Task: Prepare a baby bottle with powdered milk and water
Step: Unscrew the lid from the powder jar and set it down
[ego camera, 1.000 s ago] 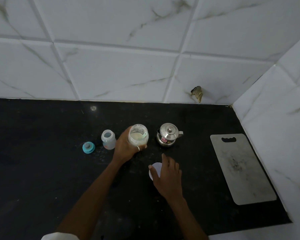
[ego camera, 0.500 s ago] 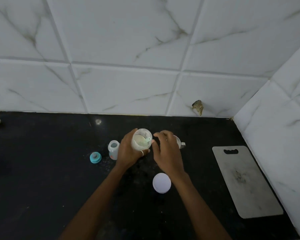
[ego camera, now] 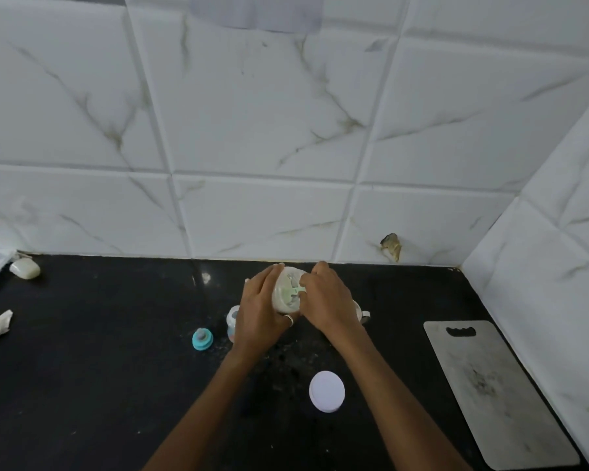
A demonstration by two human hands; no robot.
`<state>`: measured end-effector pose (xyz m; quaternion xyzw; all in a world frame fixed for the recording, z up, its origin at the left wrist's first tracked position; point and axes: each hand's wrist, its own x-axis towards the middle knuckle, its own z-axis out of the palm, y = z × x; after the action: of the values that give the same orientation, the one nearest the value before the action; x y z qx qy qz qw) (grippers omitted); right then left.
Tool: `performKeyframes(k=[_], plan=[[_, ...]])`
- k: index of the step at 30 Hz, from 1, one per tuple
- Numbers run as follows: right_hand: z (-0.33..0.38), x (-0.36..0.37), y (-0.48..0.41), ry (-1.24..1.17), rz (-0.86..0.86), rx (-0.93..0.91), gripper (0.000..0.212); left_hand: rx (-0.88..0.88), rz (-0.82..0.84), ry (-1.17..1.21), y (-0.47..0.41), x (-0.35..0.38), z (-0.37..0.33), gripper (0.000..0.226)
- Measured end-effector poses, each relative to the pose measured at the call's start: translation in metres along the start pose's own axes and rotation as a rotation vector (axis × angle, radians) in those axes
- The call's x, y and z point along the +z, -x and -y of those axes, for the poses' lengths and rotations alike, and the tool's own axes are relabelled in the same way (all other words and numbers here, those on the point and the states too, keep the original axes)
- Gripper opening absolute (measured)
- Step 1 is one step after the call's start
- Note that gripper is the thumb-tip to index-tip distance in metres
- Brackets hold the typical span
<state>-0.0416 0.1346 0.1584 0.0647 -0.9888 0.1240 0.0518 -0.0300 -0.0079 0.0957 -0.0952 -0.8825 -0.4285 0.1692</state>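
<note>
Here, an open powder jar [ego camera: 288, 289] is gripped by the left hand [ego camera: 262, 316] and tilted above the black surface [ego camera: 82, 385]. A pale green scoop [ego camera: 295, 291] at the jar's mouth is pinched by the fingers of the right hand [ego camera: 330, 302]. The baby bottle [ego camera: 232, 321] is seen upright just left of the left hand, its teal cap [ego camera: 202, 338] beside it. A white lid [ego camera: 326, 391] is laid nearer, between the forearms.
</note>
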Motion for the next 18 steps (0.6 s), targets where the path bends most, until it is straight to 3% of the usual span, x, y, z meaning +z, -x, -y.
performKeyframes(k=[5,12,18], plan=[[0.007,-0.002,0.005,0.036,-0.085,-0.062,0.009,-0.025,-0.024,-0.003,0.004,-0.002,-0.002,0.101],[0.002,-0.008,0.026,0.028,-0.279,-0.259,0.025,-0.032,-0.055,0.002,0.006,-0.008,0.004,0.101],[-0.002,-0.003,0.027,0.058,-0.240,-0.304,0.029,0.018,-0.059,-0.022,0.010,-0.007,-0.003,0.100]])
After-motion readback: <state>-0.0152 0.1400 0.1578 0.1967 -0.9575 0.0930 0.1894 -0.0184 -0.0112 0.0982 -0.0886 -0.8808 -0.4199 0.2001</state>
